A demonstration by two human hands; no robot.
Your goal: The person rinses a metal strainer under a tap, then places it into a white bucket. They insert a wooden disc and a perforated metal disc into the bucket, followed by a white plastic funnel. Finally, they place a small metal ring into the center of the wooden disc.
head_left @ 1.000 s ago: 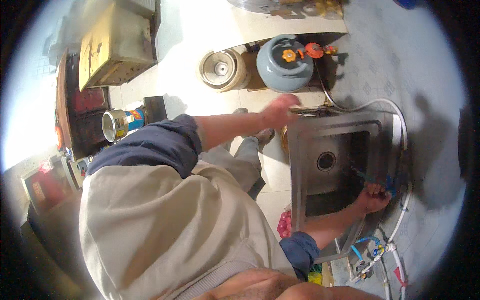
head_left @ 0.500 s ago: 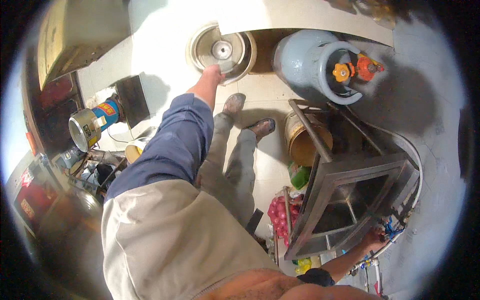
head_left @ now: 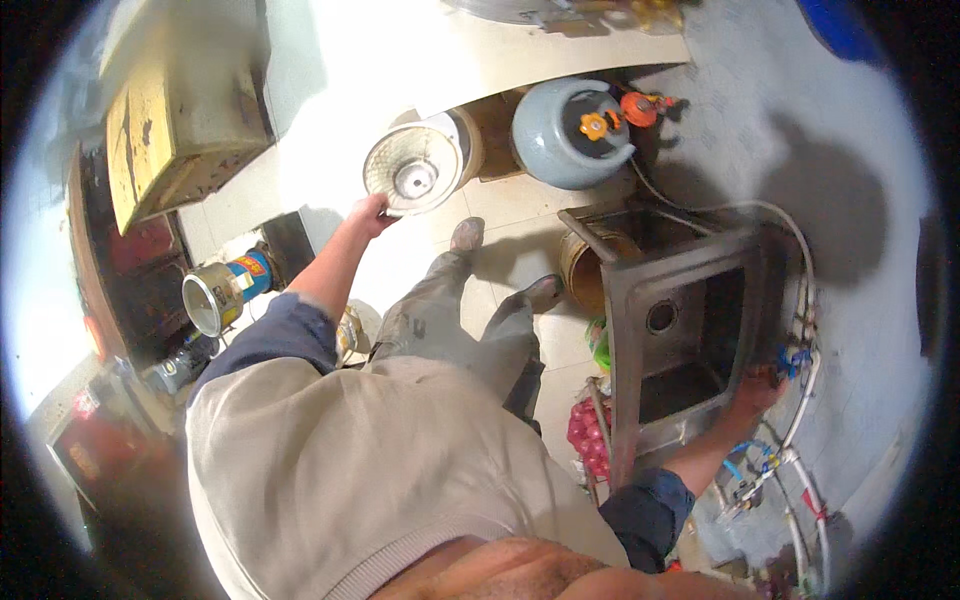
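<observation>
Round off-white deep basin [head_left: 412,165], counted as one: gripped at its lower-left rim by one bare left hand [head_left: 371,215], narrowly and firmly closed on the edge. Tilted its open side toward the viewer, showing a textured inner wall and one small central hub. Sat just off the lower-left corner of one pale flat-topped table [head_left: 570,66], overlapping one round cream container [head_left: 470,135] behind. Could not tell whether resting on that container or clear of it.

Reached with one bare right hand [head_left: 758,388] to the right edge of one grey steel sink [head_left: 627,400], just beside one blue pipe fitting [head_left: 795,360]; could not tell whether closed or open there, being dark and partly hidden. Counted in the sink one rectangular bowl [head_left: 690,345] and one round drain [head_left: 662,317]. Found below its upper-left corner one brown round bucket [head_left: 580,275], and by its lower-left edge one red-pink net bag [head_left: 590,440].

Noted under the table's lower edge one blue-grey metal gas cylinder [head_left: 555,150] with one orange knob [head_left: 593,126] and one orange-red regulator [head_left: 640,108]. Stood on pale floor tiles [head_left: 568,385] in two dark shoes [head_left: 468,234].
</observation>
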